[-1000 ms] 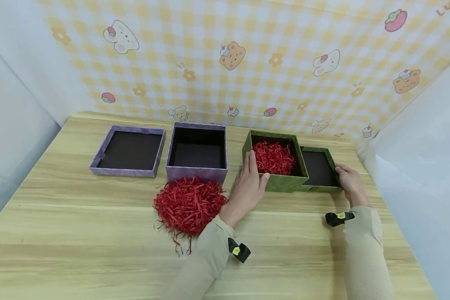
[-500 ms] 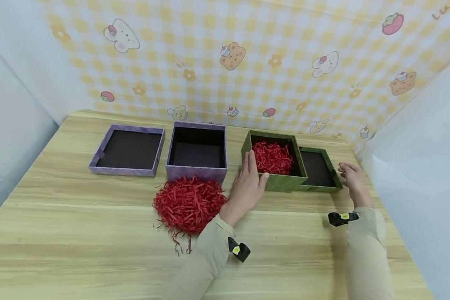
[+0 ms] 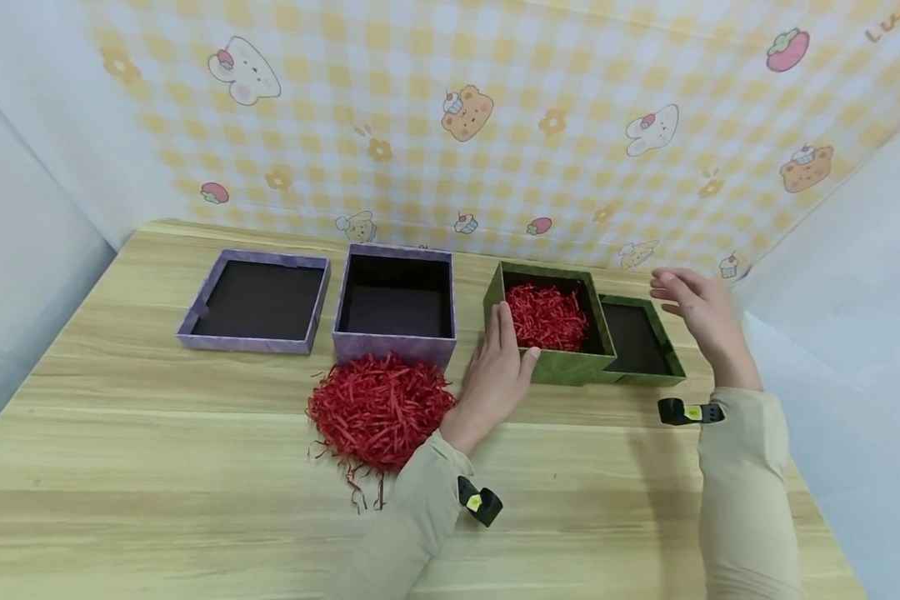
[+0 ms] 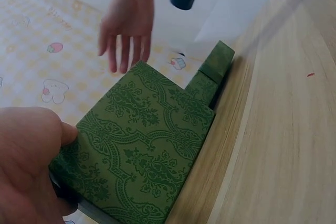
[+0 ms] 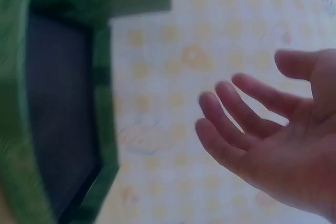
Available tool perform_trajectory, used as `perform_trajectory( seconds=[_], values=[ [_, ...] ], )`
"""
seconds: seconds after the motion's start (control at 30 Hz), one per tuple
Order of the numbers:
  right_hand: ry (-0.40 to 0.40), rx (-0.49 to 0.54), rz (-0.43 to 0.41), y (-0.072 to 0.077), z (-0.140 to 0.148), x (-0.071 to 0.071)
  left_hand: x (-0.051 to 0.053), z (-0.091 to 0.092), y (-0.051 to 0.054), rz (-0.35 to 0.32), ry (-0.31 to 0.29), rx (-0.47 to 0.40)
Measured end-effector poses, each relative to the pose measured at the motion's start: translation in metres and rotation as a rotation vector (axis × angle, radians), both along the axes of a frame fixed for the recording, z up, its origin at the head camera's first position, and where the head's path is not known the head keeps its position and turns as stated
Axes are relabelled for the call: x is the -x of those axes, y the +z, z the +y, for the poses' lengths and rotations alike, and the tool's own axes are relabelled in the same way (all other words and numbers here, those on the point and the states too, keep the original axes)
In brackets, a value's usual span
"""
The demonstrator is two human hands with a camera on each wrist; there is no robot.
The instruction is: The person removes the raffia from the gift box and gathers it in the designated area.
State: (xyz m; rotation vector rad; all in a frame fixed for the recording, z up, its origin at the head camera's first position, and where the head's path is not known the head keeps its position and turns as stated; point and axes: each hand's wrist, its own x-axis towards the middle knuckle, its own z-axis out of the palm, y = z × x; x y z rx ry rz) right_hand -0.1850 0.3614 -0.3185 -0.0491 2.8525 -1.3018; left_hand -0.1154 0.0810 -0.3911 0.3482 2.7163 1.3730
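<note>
A green patterned box (image 3: pixel 570 367) stands open-topped at the right, with red shredded paper (image 3: pixel 546 318) inside. My left hand (image 3: pixel 495 375) rests against its near left corner, fingers straight along the left wall and thumb at the front wall. The left wrist view shows the thumb (image 4: pixel 67 132) touching the box's patterned face (image 4: pixel 139 145). Beside the box lies the green lid (image 3: pixel 637 337), dark inside up, partly hidden by the box. My right hand (image 3: pixel 701 312) hovers above and right of the lid, holding nothing, with its fingers loosely spread in the right wrist view.
To the left of the green box stands a purple box (image 3: pixel 393 312) with a dark, bare inside. Its purple lid (image 3: pixel 258 304) lies further left. A heap of red shredded paper (image 3: pixel 381 412) sits in front of the purple box. A checked cloth (image 3: pixel 390 108) hangs behind the table.
My right hand has let go of the green lid's right edge and risen up and away from it. The left hand stays at the green box.
</note>
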Motion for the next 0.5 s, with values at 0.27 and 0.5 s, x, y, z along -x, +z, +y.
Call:
perform_trajectory(
  seconds=[0.27,0.5],
  values=[
    [0.171,-0.069,-0.126,0.032,-0.054,0.003,0.001,0.000,0.000,-0.017,-0.007,-0.008],
    [0.300,-0.093,-0.247,0.032,-0.080,0.014,0.001,0.000,-0.001,-0.012,-0.005,-0.007]
  ],
)
